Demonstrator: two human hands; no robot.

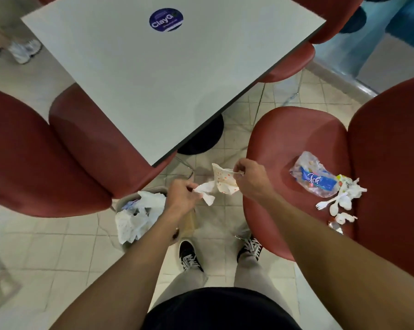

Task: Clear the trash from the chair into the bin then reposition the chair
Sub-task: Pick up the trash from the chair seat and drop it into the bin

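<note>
A red chair [296,139] stands at the right with trash on its seat: a clear plastic wrapper with a blue label [314,176], crumpled white paper [350,189] and white plastic cutlery [332,206]. My left hand [181,195] pinches a white napkin [207,191] just right of the bin [139,213], which holds crumpled white paper. My right hand [248,177] grips a dotted paper wrapper [223,181] over the floor between bin and chair.
A grey table [165,75] with a round blue sticker [166,19] fills the middle, on a black base [203,136]. More red chairs [58,148] stand at left and far right. Another person's white shoes [22,51] are at top left. My feet [189,256] stand on tiled floor.
</note>
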